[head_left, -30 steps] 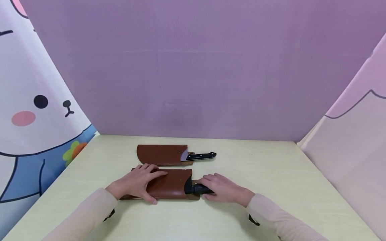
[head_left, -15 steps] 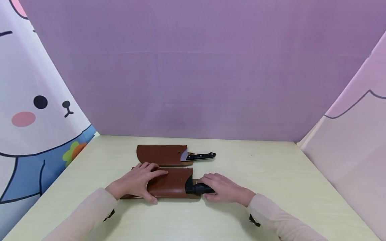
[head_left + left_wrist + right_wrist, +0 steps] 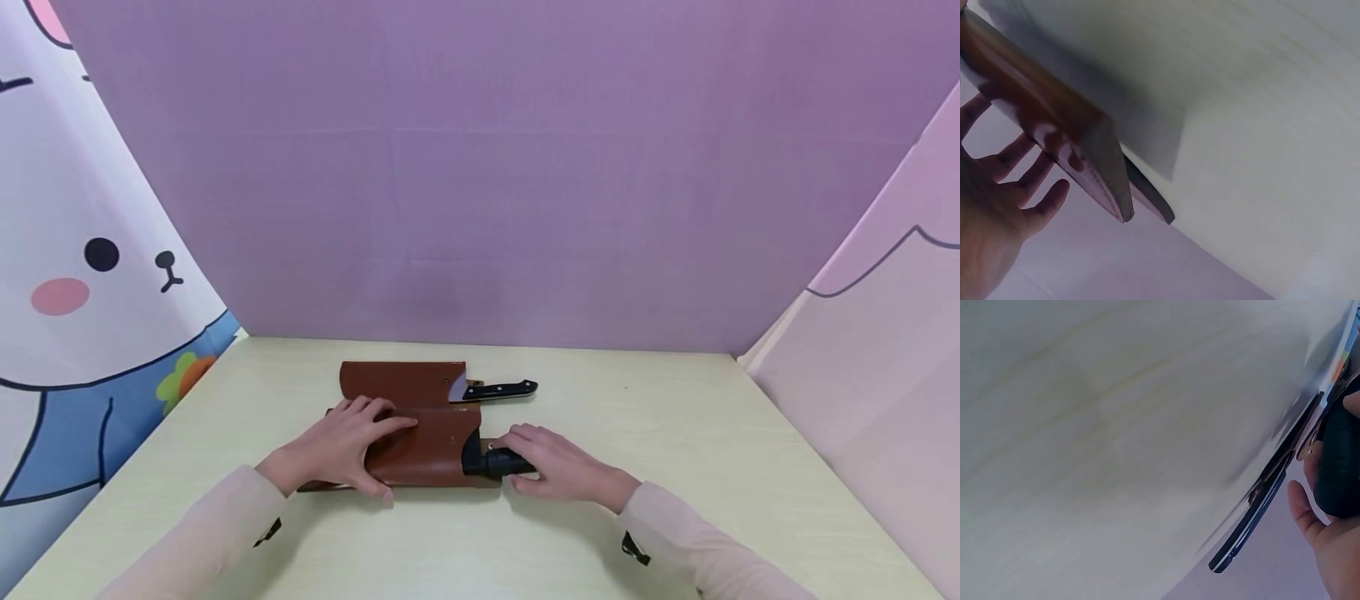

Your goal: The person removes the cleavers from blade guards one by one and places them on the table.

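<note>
In the head view, a brown leather knife sheath [image 3: 431, 454] lies crosswise in front of the person, its mouth facing right. A black handle [image 3: 512, 462] and a black blade heel [image 3: 471, 454] stick out of that mouth; the sheath hides the rest of the knife. My left hand [image 3: 341, 446] grips the sheath's left part, fingers over the far side and thumb at the near edge. The left wrist view shows the sheath [image 3: 1041, 100] tilted over its shadow. My right hand [image 3: 562, 468] holds the black handle, whose rounded butt [image 3: 1335, 494] appears in the right wrist view.
Just behind lies a second brown sheath [image 3: 397, 382], partly overlapped by the near one in the head view. A riveted black knife handle [image 3: 502, 390] points right from it. The pale wooden table [image 3: 675, 417] meets a purple backdrop [image 3: 480, 208] at its far edge.
Both hands have shifted slightly away from the person with the near sheath and its knife. The gap to the far sheath has closed in the head view; the far sheath has stayed put.
</note>
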`<state>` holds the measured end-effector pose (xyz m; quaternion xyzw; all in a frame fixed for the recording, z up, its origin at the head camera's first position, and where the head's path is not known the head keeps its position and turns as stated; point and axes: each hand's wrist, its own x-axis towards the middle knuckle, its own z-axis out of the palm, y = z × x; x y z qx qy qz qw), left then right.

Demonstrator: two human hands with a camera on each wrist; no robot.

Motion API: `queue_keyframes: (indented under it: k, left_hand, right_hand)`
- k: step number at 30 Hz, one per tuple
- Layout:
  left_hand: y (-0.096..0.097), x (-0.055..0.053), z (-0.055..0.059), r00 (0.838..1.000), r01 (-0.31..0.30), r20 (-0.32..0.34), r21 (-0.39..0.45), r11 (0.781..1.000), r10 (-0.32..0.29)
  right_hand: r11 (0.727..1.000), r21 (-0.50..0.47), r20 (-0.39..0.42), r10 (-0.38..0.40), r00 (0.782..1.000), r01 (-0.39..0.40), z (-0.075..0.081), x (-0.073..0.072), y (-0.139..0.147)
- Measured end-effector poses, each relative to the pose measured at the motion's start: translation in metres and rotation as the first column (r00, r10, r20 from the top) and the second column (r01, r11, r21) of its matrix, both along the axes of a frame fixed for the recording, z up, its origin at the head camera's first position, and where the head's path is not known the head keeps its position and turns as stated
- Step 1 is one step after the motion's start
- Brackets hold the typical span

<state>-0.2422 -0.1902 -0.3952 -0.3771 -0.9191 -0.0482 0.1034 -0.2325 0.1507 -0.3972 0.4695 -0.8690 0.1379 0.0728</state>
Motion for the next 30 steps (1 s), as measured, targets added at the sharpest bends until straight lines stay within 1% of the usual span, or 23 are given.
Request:
queue_keyframes:
  k: [8,13,17,21,30]
  left_hand:
    - [0.000,0.002,0.008,1.000,-0.010,-0.028,-0.015,1.000,0.010]
    - [0.000,0.003,0.010,0.999,-0.017,-0.039,-0.021,1.000,0.016]
    - [0.001,0.005,0.011,0.999,-0.031,-0.022,-0.021,0.999,0.031]
    - [0.002,0.007,0.012,0.999,-0.050,0.000,-0.025,0.998,0.050]
    - [0.003,0.009,0.012,0.997,-0.071,-0.004,-0.043,0.997,0.071]
  right_hand:
    - [0.998,-0.066,0.027,0.004,1.000,-0.002,0.002,0.002,0.002]
    - [0.995,-0.096,-0.011,0.012,1.000,-0.013,0.001,0.003,0.002]
    - [0.993,-0.116,-0.045,0.014,0.999,-0.019,0.000,0.004,0.002]
    - [0.990,-0.141,-0.056,0.010,0.998,-0.018,-0.001,0.005,0.002]
    - [0.983,-0.180,-0.102,0.008,0.995,-0.026,-0.005,0.005,0.004]
